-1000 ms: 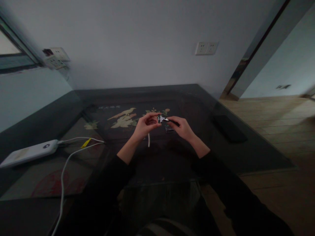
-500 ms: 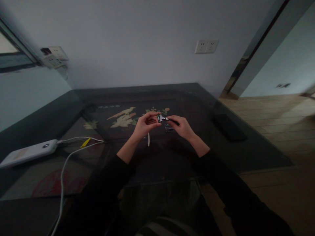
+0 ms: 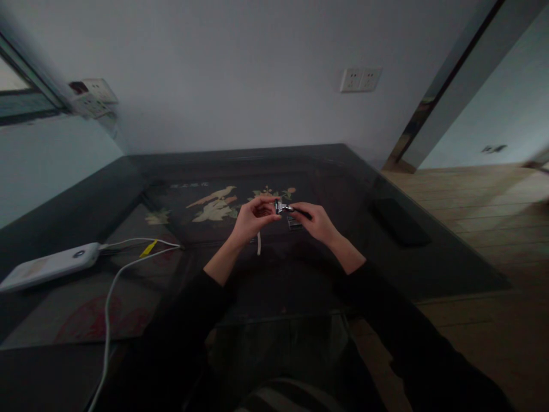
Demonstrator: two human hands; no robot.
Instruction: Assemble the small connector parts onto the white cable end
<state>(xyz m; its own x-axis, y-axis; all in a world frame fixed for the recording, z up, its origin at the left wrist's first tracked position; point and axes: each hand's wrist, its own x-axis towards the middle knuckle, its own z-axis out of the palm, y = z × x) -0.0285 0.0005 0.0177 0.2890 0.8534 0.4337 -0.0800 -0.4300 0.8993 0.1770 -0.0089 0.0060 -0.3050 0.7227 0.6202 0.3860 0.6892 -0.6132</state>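
Observation:
Above the middle of the dark table, both hands are on a small razor [image 3: 283, 208] with a shiny silver neck and a black handle. My left hand [image 3: 253, 217] pinches its head end between thumb and fingers. My right hand [image 3: 316, 220] is closed around the black handle. Just below the razor, a small dark case with light stripes [image 3: 295, 224] lies on the table, partly covered by my right hand. A short white strip [image 3: 259, 244] lies near my left wrist; what it belongs to I cannot make out.
A white power bank [image 3: 55, 265] with a white cable [image 3: 108, 309] and a yellow tag [image 3: 148, 248] lies on the table [image 3: 274, 286] at left. A flat black object, perhaps a phone [image 3: 400, 222], lies at right. Behind the table stands a wall with sockets [image 3: 361, 80].

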